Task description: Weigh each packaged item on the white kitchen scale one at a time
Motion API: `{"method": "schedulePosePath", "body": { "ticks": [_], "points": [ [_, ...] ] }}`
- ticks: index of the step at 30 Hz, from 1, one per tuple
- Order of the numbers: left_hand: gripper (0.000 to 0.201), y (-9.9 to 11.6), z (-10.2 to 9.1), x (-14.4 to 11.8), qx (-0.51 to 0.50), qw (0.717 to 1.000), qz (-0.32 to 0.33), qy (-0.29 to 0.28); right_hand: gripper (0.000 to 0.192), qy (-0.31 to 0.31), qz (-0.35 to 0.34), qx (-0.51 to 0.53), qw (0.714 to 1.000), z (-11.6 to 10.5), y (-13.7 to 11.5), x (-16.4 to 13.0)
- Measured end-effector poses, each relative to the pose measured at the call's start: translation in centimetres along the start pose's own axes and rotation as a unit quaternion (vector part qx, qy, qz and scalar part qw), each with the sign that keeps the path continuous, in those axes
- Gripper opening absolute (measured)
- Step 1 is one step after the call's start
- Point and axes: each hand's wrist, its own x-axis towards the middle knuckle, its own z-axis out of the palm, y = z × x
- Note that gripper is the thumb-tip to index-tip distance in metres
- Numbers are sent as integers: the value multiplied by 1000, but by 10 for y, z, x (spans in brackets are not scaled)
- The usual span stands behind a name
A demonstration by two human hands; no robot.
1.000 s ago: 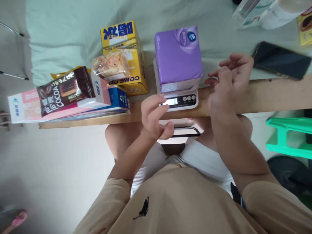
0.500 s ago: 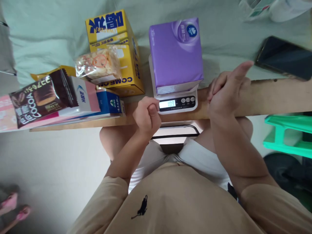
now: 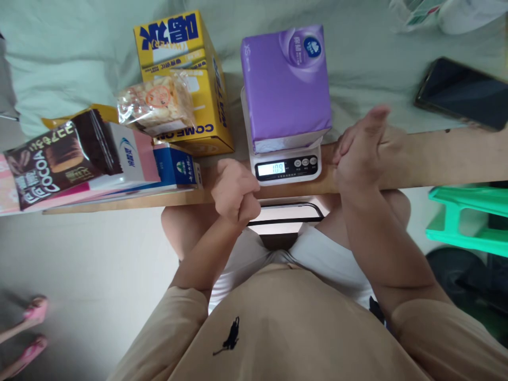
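A purple tissue pack (image 3: 286,84) lies on a small white kitchen scale (image 3: 288,169) whose lit display reads 109. My left hand (image 3: 234,190) is curled into a fist at the wooden edge (image 3: 456,156), just left of the scale's display, and holds nothing. My right hand (image 3: 365,145) rests on the wooden edge right of the scale, fingers loosely together, thumb raised, nothing in it. Neither hand touches the pack.
A yellow box (image 3: 186,79) with a bag of snacks (image 3: 156,103) on it stands left of the scale. A brown cocoa packet (image 3: 55,156) lies on pink and blue packs (image 3: 138,164). A dark phone (image 3: 462,92) lies at the right. A green stool (image 3: 468,222) stands below.
My left hand closed from spread fingers into a fist and dropped to the wooden edge. My right hand settled beside the scale. The display went from a low reading to 109.
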Motion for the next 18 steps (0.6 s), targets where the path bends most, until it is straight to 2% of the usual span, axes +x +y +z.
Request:
{"method": "schedulePosePath", "body": {
  "ticks": [2,4,6,7,9,10,12,14,16,18],
  "points": [
    [38,4,1,1,30,999,-15,0,62,26,-64,35,997,2,1,-2],
    [47,8,0,3,45,998,-50,-6,46,33,-104,63,992,3,5,-1],
    [40,10,-1,3,53,995,-90,3,25,34,-137,80,987,2,15,5],
    [32,9,-2,2,58,994,-97,10,21,30,-163,83,983,1,21,8],
    [19,6,-3,0,77,993,-84,26,40,15,-230,72,970,-3,33,14],
    [19,3,-4,-1,85,994,-70,25,52,2,-261,57,964,-5,37,17],
    [33,-1,-4,-4,86,995,-56,5,70,-27,-285,17,958,-8,41,17],
    [55,-4,-2,-6,77,995,-61,-28,80,-63,-267,-17,961,-11,39,15],
    [71,-5,-1,-8,61,994,-70,-62,82,-89,-250,-41,963,-12,34,12],
    [79,-5,1,-9,47,991,-86,-90,79,-97,-246,-62,962,-12,33,11]
  ]
}}
